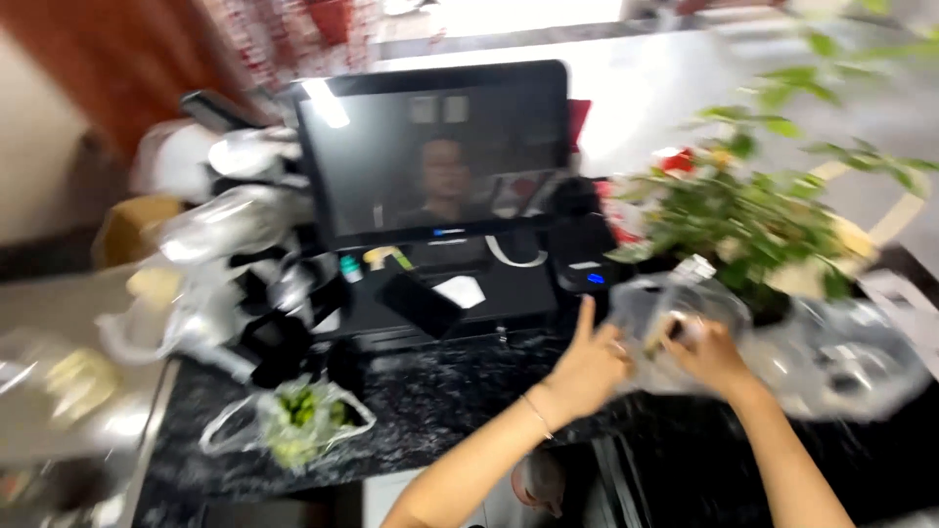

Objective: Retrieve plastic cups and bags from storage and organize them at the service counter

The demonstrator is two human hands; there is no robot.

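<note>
Both hands work at a clear plastic bag (675, 313) lying on the dark marbled counter (460, 391), toward its right end. The left hand (587, 367) has its index finger stretched straight up and the other fingers curled loosely against the bag's near side; the blur hides whether they actually pinch the film. The right hand (709, 354) is closed on the bag's film, fingers bunched around a small object inside that is too smeared to identify.

Going from the left edge of the counter: crumpled clear bags (225, 225) pile up beside and behind a dark stand. Near the front edge lies a small bag of green vegetables (298, 420). In the middle, against the back edge, stands a black terminal with a large dark screen (435, 152), and a black phone (421, 303) rests on its base. Just right of it sits a small black device with a blue light (587, 269). At the right end a potted green plant (753, 220) with a red bloom stands right behind the bag.
</note>
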